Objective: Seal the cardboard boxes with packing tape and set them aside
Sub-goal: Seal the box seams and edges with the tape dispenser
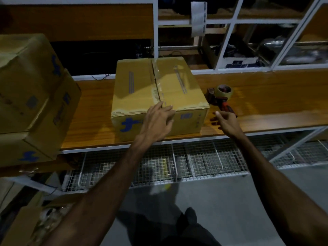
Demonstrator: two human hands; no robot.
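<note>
A closed cardboard box (142,89) with blue print stands on the wooden bench (266,96), clear tape running along its top centre seam. My left hand (158,119) lies with straight fingers on the box's near top edge, at the end of the tape. My right hand (226,121) hovers with relaxed fingers just right of the box, holding nothing. A tape dispenser (221,96) with a red handle and a tape roll lies on the bench just beyond my right hand.
Stacked cardboard boxes (30,96) with blue print fill the left end of the bench. White metal shelving (230,32) rises behind. Wire mesh baskets (177,166) hang under the bench. An opened box (35,219) sits on the floor at lower left.
</note>
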